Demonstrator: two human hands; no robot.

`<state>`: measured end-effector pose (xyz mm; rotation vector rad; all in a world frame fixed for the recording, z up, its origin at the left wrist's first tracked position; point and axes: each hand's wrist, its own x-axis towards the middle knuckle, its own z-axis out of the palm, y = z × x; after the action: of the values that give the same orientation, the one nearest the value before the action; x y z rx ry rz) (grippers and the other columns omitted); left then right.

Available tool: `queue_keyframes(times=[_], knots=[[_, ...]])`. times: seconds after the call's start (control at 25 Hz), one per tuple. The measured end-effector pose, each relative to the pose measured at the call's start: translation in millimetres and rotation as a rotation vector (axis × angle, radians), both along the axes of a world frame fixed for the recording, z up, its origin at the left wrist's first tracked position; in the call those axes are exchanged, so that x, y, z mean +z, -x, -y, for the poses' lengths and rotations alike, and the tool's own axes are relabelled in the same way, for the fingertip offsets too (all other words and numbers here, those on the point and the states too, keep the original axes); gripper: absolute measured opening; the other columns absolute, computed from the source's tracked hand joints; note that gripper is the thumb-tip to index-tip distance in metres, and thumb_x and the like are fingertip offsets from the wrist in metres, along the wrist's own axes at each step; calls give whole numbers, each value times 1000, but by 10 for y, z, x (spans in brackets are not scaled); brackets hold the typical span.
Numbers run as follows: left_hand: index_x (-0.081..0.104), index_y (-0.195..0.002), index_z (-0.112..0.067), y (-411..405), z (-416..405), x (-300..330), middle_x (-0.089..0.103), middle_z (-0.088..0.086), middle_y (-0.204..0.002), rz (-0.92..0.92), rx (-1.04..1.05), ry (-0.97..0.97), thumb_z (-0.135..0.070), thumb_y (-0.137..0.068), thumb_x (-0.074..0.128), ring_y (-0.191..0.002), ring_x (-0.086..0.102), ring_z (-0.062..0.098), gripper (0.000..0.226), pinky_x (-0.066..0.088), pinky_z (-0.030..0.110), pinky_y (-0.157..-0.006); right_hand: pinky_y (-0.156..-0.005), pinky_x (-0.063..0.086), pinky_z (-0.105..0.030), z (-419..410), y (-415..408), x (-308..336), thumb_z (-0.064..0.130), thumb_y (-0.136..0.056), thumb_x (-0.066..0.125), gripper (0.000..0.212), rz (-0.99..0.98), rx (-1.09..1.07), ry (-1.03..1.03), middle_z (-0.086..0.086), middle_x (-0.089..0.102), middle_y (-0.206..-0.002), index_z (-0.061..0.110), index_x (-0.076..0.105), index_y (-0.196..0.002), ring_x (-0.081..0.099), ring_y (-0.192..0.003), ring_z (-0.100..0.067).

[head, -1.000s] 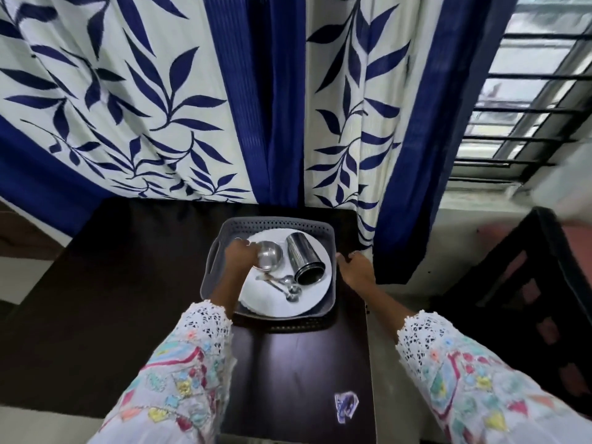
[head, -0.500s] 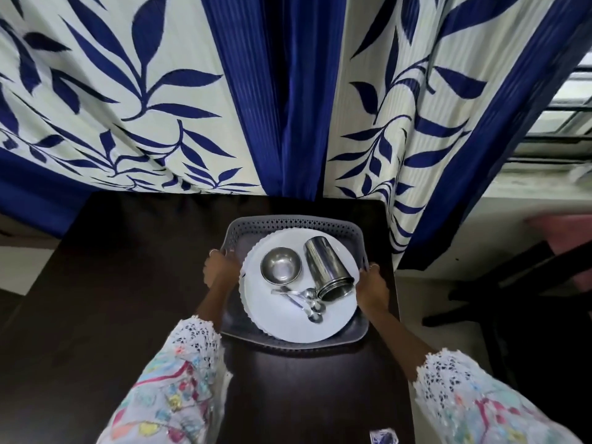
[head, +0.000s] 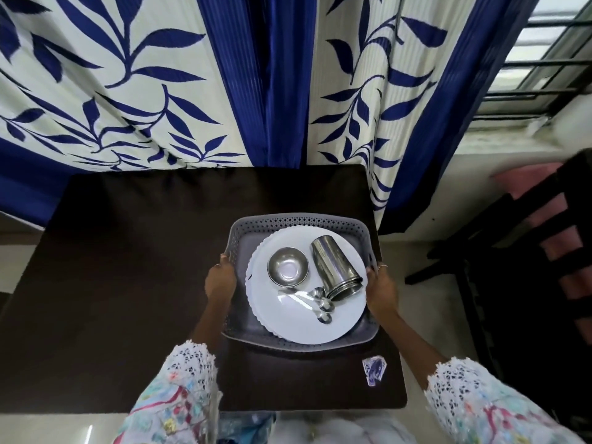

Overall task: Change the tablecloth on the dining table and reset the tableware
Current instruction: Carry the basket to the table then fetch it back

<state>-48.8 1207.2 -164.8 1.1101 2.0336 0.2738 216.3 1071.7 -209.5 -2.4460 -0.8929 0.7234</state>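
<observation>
Head view: a grey perforated plastic tray (head: 368,334) is gripped at its sides by the left hand (head: 220,281) and right hand (head: 382,291), fingers curled closed on the rims, over the dark brown dining table (head: 128,283); a white scalloped plate (head: 298,322) lies inside.

no readable text, small blue-and-white sticker (head: 374,370) on the dark table (head: 128,283), print illegible

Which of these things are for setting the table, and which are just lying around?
For the job: tray held by left hand and right hand; plate; bowl; steel cup; spoons; table.

Just around: curtain; chair; small packet.
</observation>
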Motion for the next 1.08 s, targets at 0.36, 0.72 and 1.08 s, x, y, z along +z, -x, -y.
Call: queue_keyframes(times=[0.36, 0.72, 1.08], knots=[[60, -85, -3, -74, 674, 144, 68, 29, -98, 300, 25, 82, -24, -101, 33, -70, 71, 15, 37, 52, 32, -68, -64, 40, -34, 1147, 273, 173, 25, -95, 52, 27, -107, -321, -95, -20, 61, -83, 0, 56, -86, 60, -81, -37], [44, -61, -19, -418, 704, 633, 39, -5, -39, 637, 132, 287, -46, -96, 40, -32, 37, 9, 44, 33, 13, -37, -51, 32, -26, 1588, 92, 690, 46, -96, 40, 46, -459, -752, -211, -4, 52, -65, 14, 49, -64, 46, -56, -15], [33, -62, -19, -1657, 1905, 1733, 31, -5, -40, 878, -426, 744, -48, -87, 40, -29, 28, 10, 39, 23, 14, -41, -41, 25, -20, 3787, -223, 2064, 34, -97, 42, 42, -266, -1044, -534, 6, 37, -43, 17, 41, -59, 31, -29, -4]])
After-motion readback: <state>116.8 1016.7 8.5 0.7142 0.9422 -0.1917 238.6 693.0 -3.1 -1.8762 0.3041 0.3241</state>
